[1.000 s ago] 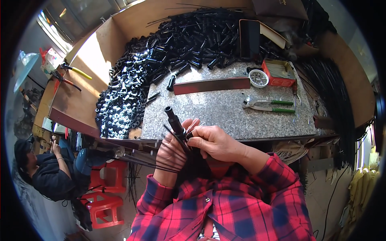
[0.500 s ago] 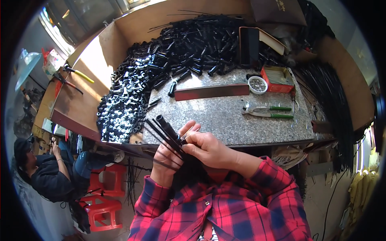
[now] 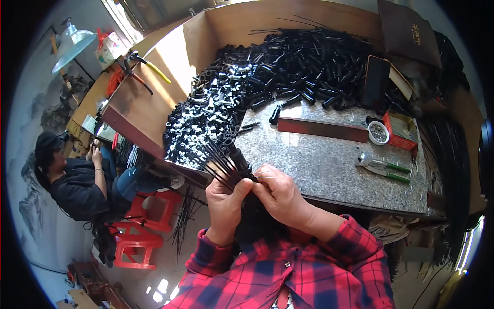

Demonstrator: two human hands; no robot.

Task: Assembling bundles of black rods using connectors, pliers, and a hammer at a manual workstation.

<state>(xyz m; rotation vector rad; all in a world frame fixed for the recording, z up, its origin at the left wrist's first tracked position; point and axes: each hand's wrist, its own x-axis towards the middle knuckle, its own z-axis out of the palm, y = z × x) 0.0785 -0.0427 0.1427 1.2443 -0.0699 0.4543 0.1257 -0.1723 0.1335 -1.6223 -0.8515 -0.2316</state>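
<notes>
Just off the near edge of the bench, my left hand (image 3: pixel 224 202) is closed round a fan of thin black rods (image 3: pixel 215 166), resembling umbrella ribs. Its thumb presses on their gathered end. Among them a black plastic tube (image 3: pixel 238 159) stands up at a tilt, toward the bench. My right hand (image 3: pixel 285 200) is closed in a pinch against the base of the tube, fingertips close to my left thumb. A fine pale wire (image 3: pixel 266 177) sticks out at its fingers. The joint between rods and tube is mostly hidden by my fingers.
Small black parts (image 3: pixel 206 113) and black tubes (image 3: pixel 314 67) are heaped on the granite slab (image 3: pixel 319 165). On it lie a red-brown bar (image 3: pixel 323 130), white cup (image 3: pixel 378 133), red box (image 3: pixel 401 131) and green-handled pliers (image 3: pixel 383 168). A person (image 3: pixel 80 177) sits left, near red stools (image 3: pixel 136 244).
My view has swung left, so the bench sits further right. My left thumb has come over onto the bundle, and the rods fan out more. Both hands remain close together.
</notes>
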